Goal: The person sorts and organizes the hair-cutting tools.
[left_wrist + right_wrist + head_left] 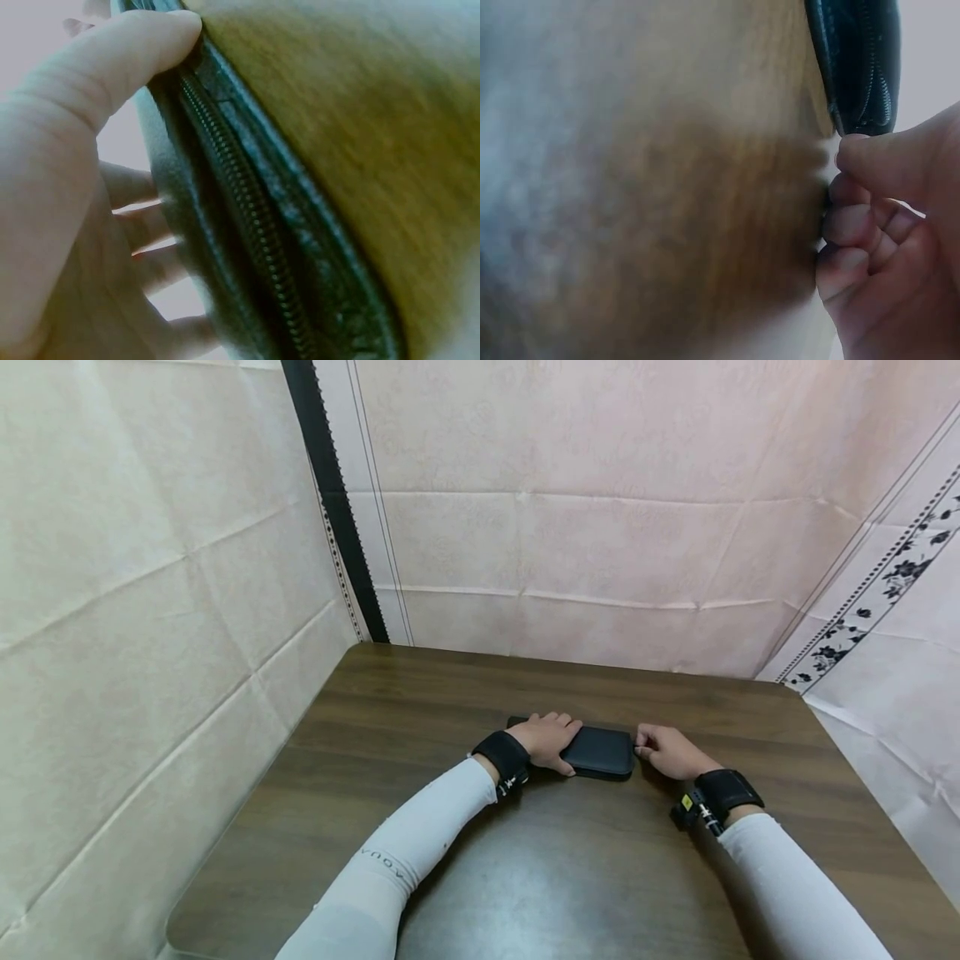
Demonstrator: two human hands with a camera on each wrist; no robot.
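Note:
A black zip-around wallet [600, 752] lies on the wooden table. My left hand [550, 742] grips its left part, thumb along the near edge and fingers spread over the top toward the far side. Up close in the left wrist view, the zipper teeth [251, 217] run along the wallet's edge below the thumb. At the wallet's right end, my right hand [670, 752] pinches with thumb and forefinger what looks like the zipper pull, mostly covered by the fingertips. The other fingers are curled, and the zipper end [881, 105] shows just above the thumb in the right wrist view.
The brown wooden table [420, 710] has rounded corners. Pale cloth [600, 543] hangs behind it and on both sides, with a dark strip [337, 502] at the back left corner. Each wrist wears a black band [727, 793] with a small camera.

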